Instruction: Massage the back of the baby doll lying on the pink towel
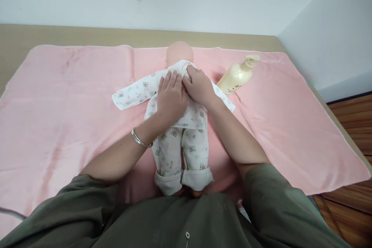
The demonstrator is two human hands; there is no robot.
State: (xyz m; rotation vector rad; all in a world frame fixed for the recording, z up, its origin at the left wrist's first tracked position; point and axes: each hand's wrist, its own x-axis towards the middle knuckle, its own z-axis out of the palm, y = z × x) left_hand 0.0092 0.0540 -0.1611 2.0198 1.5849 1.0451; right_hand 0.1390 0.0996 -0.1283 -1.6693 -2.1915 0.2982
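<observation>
The doll (179, 52) lay on the pink blanket (87, 104), its head near the table's (17, 40) far edge, its legs towards the near edge. The person's left hand (172, 99) rested flat on the patterned shirt (195, 118), fingers extended. The right hand (200, 85) touched it with bent fingers; whether they pinched cloth could not be told. A pump bottle (236, 77) was beside the sleeve nearer the table's right edge.

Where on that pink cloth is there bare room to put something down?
Two bare stretches of the pink cloth: a broad one left of the doll's outstretched sleeve, and another from the pump bottle to the cloth's right edge. The middle is crowded: the left hand and right hand lie on the doll, with the bottle close by.
</observation>
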